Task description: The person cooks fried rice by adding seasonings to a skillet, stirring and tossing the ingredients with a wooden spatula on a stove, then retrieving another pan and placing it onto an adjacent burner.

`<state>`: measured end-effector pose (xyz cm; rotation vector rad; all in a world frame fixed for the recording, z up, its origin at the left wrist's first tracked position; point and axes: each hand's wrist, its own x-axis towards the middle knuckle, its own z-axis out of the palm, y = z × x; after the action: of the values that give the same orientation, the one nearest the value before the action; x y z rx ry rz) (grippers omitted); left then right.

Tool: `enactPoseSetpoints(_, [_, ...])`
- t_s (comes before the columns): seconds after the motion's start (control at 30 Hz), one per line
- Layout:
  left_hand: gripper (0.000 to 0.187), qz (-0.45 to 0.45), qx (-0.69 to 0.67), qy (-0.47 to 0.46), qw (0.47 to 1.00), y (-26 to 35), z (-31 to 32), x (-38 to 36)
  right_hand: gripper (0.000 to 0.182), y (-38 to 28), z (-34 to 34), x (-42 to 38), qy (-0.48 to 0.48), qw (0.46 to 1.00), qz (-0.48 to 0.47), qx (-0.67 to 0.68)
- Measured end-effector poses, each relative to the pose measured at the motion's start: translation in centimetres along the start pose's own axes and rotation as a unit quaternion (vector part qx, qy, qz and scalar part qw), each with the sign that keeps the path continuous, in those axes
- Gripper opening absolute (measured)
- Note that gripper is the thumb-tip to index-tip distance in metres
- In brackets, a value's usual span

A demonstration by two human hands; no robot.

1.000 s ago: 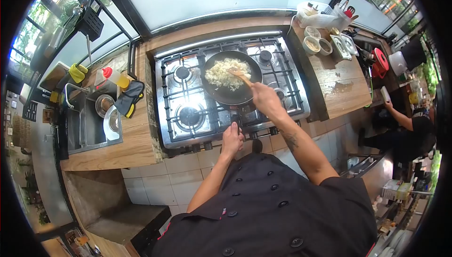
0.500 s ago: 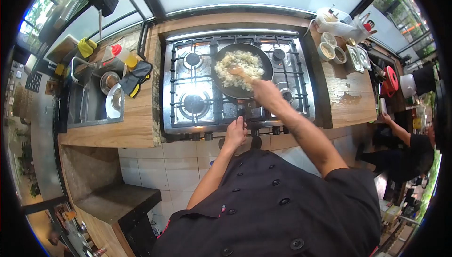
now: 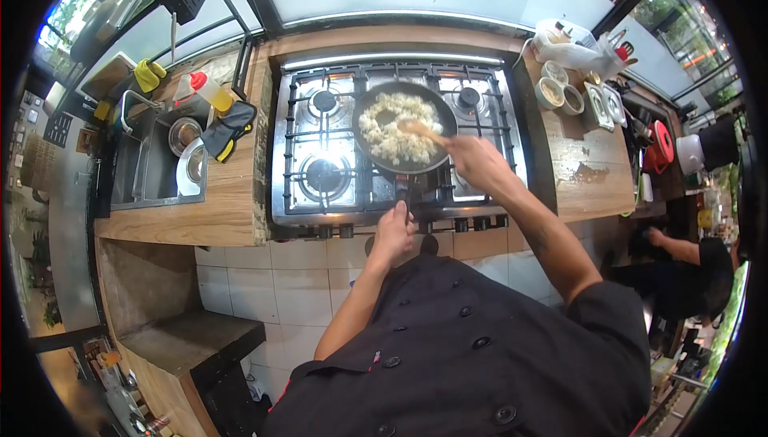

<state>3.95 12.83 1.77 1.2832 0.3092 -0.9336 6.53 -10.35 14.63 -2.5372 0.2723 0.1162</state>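
A dark frying pan sits on the middle of the gas stove, with pale, lumpy, rice-like food spread inside it. My left hand is closed round the pan's handle at the front edge of the stove. In my right hand I grip a wooden spoon, its head resting among the food near the pan's centre. A small gap in the food on the left bares the pan's dark bottom.
On the right counter stand small bowls, metal containers and a plastic tub. To the left are a sink, a yellow squeeze bottle and dark gloves. Another person is at far right.
My right hand and the spoon have shifted right and slightly down across the pan, opening a gap in the food. The other person's arm has drawn back from the counter.
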Motion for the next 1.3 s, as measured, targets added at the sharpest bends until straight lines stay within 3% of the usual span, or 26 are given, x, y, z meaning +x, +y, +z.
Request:
enactPoseSetpoints(0.07, [0.043, -0.046, -0.029, -0.002, 0.999, 3.5, 2.1, -4.6, 0.026, -0.4, -1.6, -2.9, 0.031, 0.999, -0.020, 0.035])
enactPoseSetpoints(0.1, [0.042, -0.028, -0.032, -0.019, 0.999, 4.5, 2.5, -5.1, 0.027, -0.7, -2.3, -3.5, 0.056, 0.995, -0.036, 0.072])
enactPoseSetpoints(0.13, [0.042, -0.023, -0.035, -0.015, 0.999, 5.5, 2.5, -4.0, 0.027, -1.6, -3.3, -3.4, 0.055, 0.995, -0.043, 0.072])
enactPoseSetpoints(0.2, [0.043, 0.009, -0.057, -0.060, 0.997, 7.2, 2.5, -1.6, 0.027, -3.0, -4.5, -4.2, 0.065, 0.990, 0.053, 0.115])
enactPoseSetpoints(0.23, [0.042, 0.009, -0.092, -0.059, 0.994, 7.8, 3.2, -0.6, 0.028, -2.6, -4.7, -4.3, 0.079, 0.990, 0.026, 0.111])
enactPoseSetpoints(0.33, [0.042, 0.085, -0.004, -0.034, 0.996, 5.1, 2.9, -2.4, 0.029, -2.0, -5.3, -5.9, 0.138, 0.982, 0.000, 0.127])
enactPoseSetpoints(0.43, [0.041, 0.035, -0.024, -0.058, 0.997, 4.3, 1.8, -5.3, 0.030, -1.3, -6.5, -6.7, 0.136, 0.981, 0.033, 0.136])
enactPoseSetpoints(0.63, [0.040, 0.017, -0.021, -0.044, 0.999, 1.3, 1.2, 0.2, 0.028, 2.4, 3.9, 1.0, 0.169, 0.981, 0.007, 0.091])
enactPoseSetpoints(0.67, [0.040, 0.014, -0.019, -0.044, 0.999, 1.1, 1.2, 0.6, 0.028, 1.5, 4.6, 1.9, 0.097, 0.993, 0.036, 0.056])
enactPoseSetpoints(0.73, [0.040, 0.024, 0.001, -0.033, 0.999, 0.2, 0.8, 1.0, 0.028, 3.1, 8.0, 2.9, 0.075, 0.997, 0.007, -0.014])
enactPoseSetpoints(0.8, [0.040, 0.023, -0.002, -0.026, 0.999, -0.7, -0.1, 2.0, 0.029, 3.7, 7.1, 2.9, 0.027, 0.999, 0.032, -0.024])
enactPoseSetpoints(0.83, [0.041, 0.023, 0.012, -0.031, 0.999, -0.7, -0.6, 2.1, 0.027, 3.9, 5.5, 2.8, 0.027, 0.999, -0.003, -0.028])
enactPoseSetpoints(0.93, [0.042, 0.006, 0.018, -0.032, 0.999, -1.4, -1.2, 2.2, 0.026, 1.4, 1.5, 3.0, 0.023, 1.000, 0.010, -0.008])
enactPoseSetpoints(0.97, [0.042, 0.004, 0.012, -0.035, 0.999, -1.5, -1.2, 2.6, 0.025, 1.9, 2.5, 4.1, 0.076, 0.997, -0.021, 0.006])
enactPoseSetpoints(1.07, [0.042, 0.002, 0.002, -0.044, 0.999, -2.0, -0.7, 2.9, 0.027, 5.3, 9.2, 7.3, 0.110, 0.989, -0.083, 0.054])
enactPoseSetpoints(1.1, [0.042, 0.005, -0.003, -0.043, 0.999, -1.9, -0.8, 2.9, 0.027, 4.4, 9.6, 7.2, 0.059, 0.996, -0.043, -0.047])
enactPoseSetpoints(1.23, [0.042, 0.009, -0.005, -0.037, 0.999, -1.8, -1.2, 3.0, 0.029, 3.3, 5.4, 6.1, 0.000, 0.994, -0.075, -0.080])
enactPoseSetpoints(1.3, [0.041, 0.008, -0.004, -0.036, 0.999, -1.6, -1.2, 3.0, 0.029, 1.4, 5.5, 6.2, 0.038, 0.995, -0.085, -0.025])
